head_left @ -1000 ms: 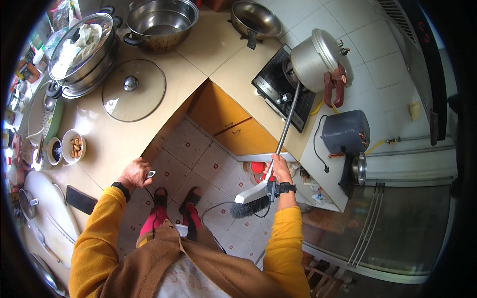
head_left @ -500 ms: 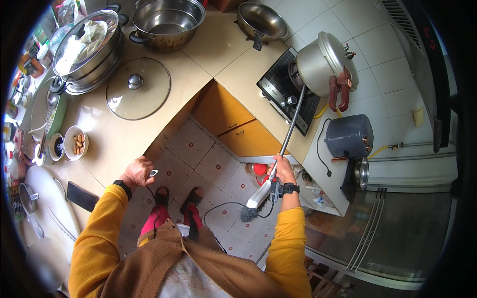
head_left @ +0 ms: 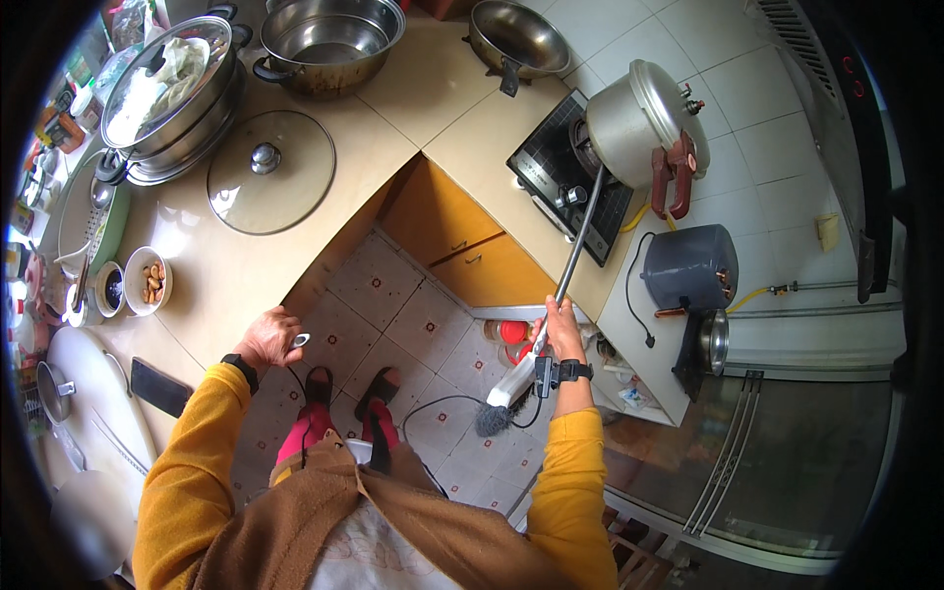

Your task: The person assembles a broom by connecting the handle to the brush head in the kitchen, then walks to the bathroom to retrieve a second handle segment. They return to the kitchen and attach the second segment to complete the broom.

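Observation:
My right hand [head_left: 563, 334] is closed around a long metal rod [head_left: 578, 241] with a white handle [head_left: 511, 382]. The rod slants up and away over the counter edge. Its far end reaches the gas stove [head_left: 551, 157], just below the silver pressure cooker [head_left: 634, 123] on the burner; whether it touches the pot, I cannot tell. A grey fuzzy tip [head_left: 493, 420] and a thin black cable hang by the handle. My left hand [head_left: 268, 339] is closed near the left counter edge, with the rounded pale end of a small thing [head_left: 300, 340] sticking out; the rest is hidden.
A glass lid [head_left: 270, 197], a steamer pot [head_left: 172, 98], a steel pot [head_left: 334, 49] and a bowl of nuts [head_left: 147, 282] stand on the left counter [head_left: 197, 246]. A phone [head_left: 160, 387] lies nearer. A frying pan [head_left: 519, 44] sits behind; a dark pot [head_left: 691, 267] stands right.
Very little differs. My right-hand fingers sit slightly higher along the rod and look a bit straighter. My left hand stays closed in the same place.

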Tool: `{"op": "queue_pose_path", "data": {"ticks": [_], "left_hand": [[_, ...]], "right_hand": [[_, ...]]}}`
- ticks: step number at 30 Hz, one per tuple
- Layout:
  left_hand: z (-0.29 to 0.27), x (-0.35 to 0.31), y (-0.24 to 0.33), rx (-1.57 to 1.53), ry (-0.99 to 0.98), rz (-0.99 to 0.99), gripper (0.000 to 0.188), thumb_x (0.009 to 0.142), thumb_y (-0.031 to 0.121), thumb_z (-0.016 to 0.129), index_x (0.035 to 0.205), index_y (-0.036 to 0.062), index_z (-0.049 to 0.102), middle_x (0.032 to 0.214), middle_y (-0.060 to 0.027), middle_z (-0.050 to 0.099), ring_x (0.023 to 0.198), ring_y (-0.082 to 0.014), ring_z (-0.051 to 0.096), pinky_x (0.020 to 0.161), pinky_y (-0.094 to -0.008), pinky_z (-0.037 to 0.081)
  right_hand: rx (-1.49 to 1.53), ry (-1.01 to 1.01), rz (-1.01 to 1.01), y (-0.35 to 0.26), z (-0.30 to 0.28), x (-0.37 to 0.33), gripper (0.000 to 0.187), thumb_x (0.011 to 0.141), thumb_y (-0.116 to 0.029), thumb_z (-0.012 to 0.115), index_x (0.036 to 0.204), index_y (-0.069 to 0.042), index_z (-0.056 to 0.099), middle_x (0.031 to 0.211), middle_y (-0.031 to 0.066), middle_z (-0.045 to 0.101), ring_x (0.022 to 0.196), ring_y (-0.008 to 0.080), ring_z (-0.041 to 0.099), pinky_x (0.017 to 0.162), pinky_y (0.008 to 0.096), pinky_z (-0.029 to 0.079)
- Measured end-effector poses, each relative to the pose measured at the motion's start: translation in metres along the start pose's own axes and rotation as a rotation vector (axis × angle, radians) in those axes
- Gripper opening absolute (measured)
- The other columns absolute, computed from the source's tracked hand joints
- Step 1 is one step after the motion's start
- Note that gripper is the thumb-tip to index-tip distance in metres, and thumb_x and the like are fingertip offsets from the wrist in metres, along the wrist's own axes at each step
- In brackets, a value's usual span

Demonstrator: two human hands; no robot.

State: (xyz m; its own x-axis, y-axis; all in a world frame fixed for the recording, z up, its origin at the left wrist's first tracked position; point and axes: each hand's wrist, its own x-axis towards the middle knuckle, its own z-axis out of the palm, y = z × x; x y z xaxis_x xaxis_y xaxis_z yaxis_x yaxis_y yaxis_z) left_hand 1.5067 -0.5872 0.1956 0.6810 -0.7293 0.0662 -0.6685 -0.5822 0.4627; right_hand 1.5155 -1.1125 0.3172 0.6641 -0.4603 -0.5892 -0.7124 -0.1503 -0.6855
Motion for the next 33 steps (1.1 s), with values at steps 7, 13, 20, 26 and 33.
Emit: {"op": "queue_pose_path", "data": {"ticks": [7, 13, 20, 26, 33], "left_hand": [[0.002, -0.001, -0.001, -0.003, -0.033, -0.017, 0.021, 0.061, 0.029, 0.055, 0.062, 0.0084, 0.053, 0.065, -0.0088, 0.054, 0.067, -0.0286, 0.054, 0.072, -0.0366, 0.045], [0.003, -0.001, -0.001, 0.013, -0.005, -0.005, 0.021, 0.061, 0.029, 0.055, 0.061, 0.0085, 0.053, 0.065, -0.0089, 0.054, 0.067, -0.0286, 0.053, 0.072, -0.0368, 0.045], [0.001, -0.001, 0.000, 0.004, -0.011, -0.008, 0.021, 0.061, 0.030, 0.055, 0.061, 0.0086, 0.053, 0.065, -0.0087, 0.054, 0.067, -0.0282, 0.053, 0.072, -0.0369, 0.045], [0.001, 0.000, 0.000, 0.003, -0.006, -0.007, 0.022, 0.060, 0.030, 0.054, 0.063, 0.0081, 0.055, 0.063, -0.0091, 0.054, 0.066, -0.0288, 0.055, 0.072, -0.0370, 0.045], [0.001, 0.000, 0.001, 0.002, 0.001, -0.010, 0.020, 0.060, 0.028, 0.054, 0.063, 0.0079, 0.055, 0.063, -0.0092, 0.054, 0.066, -0.0290, 0.055, 0.072, -0.0367, 0.045]], "right_hand": [[0.121, -0.017, 0.029, 0.000, 0.001, -0.001, 0.022, 0.099, -0.031, 0.042, 0.099, -0.010, 0.037, 0.062, 0.0070, 0.049, 0.041, 0.0187, 0.052, 0.038, 0.0344, 0.049], [0.086, -0.036, 0.032, 0.006, -0.002, -0.001, 0.029, 0.099, -0.036, 0.042, 0.104, -0.007, 0.042, 0.069, 0.0060, 0.048, 0.050, 0.0185, 0.053, 0.048, 0.0375, 0.053], [0.126, -0.099, 0.038, 0.012, -0.008, 0.000, 0.034, 0.099, -0.038, 0.041, 0.106, -0.005, 0.044, 0.069, 0.0064, 0.048, 0.053, 0.0188, 0.054, 0.053, 0.0357, 0.053], [0.089, -0.087, 0.010, 0.021, -0.015, 0.010, 0.037, 0.099, -0.040, 0.041, 0.105, -0.003, 0.047, 0.066, 0.0069, 0.050, 0.053, 0.0183, 0.053, 0.051, 0.0332, 0.050], [0.004, -0.040, 0.002, 0.028, -0.019, 0.018, 0.040, 0.099, -0.040, 0.039, 0.101, -0.002, 0.051, 0.061, 0.0077, 0.053, 0.048, 0.0185, 0.052, 0.048, 0.0310, 0.046]]}}
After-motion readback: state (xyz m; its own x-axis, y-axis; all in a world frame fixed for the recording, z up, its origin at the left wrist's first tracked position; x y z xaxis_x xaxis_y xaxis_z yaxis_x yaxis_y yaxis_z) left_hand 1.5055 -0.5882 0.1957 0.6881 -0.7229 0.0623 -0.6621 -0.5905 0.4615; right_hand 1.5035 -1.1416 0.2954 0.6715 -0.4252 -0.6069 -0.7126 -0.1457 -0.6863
